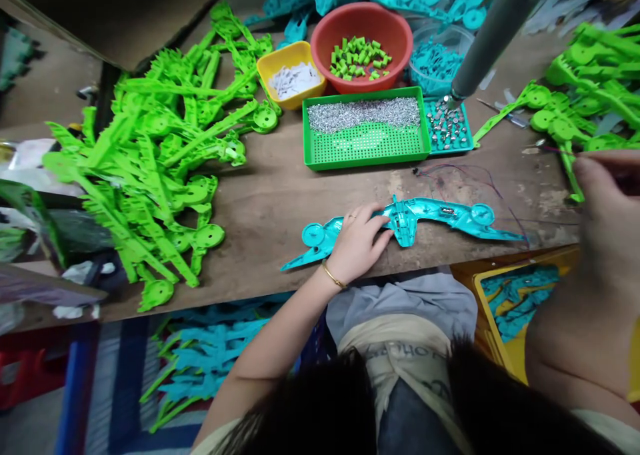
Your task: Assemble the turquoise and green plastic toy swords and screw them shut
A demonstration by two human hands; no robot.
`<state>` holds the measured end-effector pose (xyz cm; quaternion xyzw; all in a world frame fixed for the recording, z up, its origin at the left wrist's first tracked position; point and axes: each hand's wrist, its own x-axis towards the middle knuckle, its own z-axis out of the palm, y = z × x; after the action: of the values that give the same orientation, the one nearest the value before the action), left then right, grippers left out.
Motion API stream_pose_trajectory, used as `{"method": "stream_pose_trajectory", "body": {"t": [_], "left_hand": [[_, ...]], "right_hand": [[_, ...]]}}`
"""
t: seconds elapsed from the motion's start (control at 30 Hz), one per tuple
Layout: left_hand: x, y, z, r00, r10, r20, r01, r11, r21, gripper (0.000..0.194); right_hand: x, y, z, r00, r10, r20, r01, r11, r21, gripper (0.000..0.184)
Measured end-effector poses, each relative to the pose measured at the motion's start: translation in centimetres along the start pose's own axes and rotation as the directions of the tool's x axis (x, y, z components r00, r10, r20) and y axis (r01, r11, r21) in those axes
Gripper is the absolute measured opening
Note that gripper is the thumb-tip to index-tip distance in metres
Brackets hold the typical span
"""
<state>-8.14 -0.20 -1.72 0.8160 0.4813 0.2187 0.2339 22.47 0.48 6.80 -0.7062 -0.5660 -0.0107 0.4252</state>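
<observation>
A long, bow-shaped turquoise plastic shell [406, 223] is laid, ribbed inner side up, near the front edge of the brown wooden table [267, 195], just this side of the green perforated plastic tray [367, 164] w/ small silver metal pieces [365, 112] in it. It's steadied by the L hand [356, 242] alone: fingers are part-bent over its L arm, thumb kept slightly apart; whether the edge is pinched or merely pressed can't be told. The R hand [604, 198] is raised at the far R, approx. level w/ the tray's near side; its fingertips are cut off, so what's held, & how tightly, can't be told, tho a thin red strand [559, 150] is seen by its thumb. Main risk, as judged: the thin red & dark wires [495, 187], strung loosely to the shell's R tip, could be snagged or tugged if the R hand were pulled away, & the shell swung round, its R arm being unheld. The L tip could also be nudged over the edge. Long axis is set L–R, approx. parallel to the edge; both tips are angled outward & toward the person, the mid block's narrow end likewise toward the person.
</observation>
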Motion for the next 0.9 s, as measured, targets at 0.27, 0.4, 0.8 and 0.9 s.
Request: {"method": "stream_pose_trajectory", "body": {"t": [0.27, 0.4, 0.8, 0.9], "left_hand": [[-0.6, 1.2, -0.1, 0.987, 0.038, -0.159, -0.038, 0.999, 0.007, 0.016], [-0.7, 1.0, -0.2, 0.983, 0.024, -0.182, -0.024, 1.0, 0.001, 0.016], [-0.8, 1.3, -0.3, 0.984, 0.003, -0.18, -0.007, 1.0, -0.018, 0.014], [-0.8, 1.1, -0.2, 0.984, 0.01, -0.18, -0.012, 1.0, -0.009, 0.014]], "right_hand": [[-4.6, -3.5, 3.2, 0.687, -0.358, 0.632, 0.561, 0.814, -0.148, 0.024], [-5.3, -3.9, 4.3, 0.648, -0.312, 0.695, 0.629, 0.733, -0.258, 0.032], [-5.8, -5.3, 5.4, 0.595, -0.421, 0.684, 0.683, 0.714, -0.154, 0.031], [-5.7, -5.1, 5.3, 0.598, -0.436, 0.672, 0.656, 0.749, -0.098, 0.029]]}}
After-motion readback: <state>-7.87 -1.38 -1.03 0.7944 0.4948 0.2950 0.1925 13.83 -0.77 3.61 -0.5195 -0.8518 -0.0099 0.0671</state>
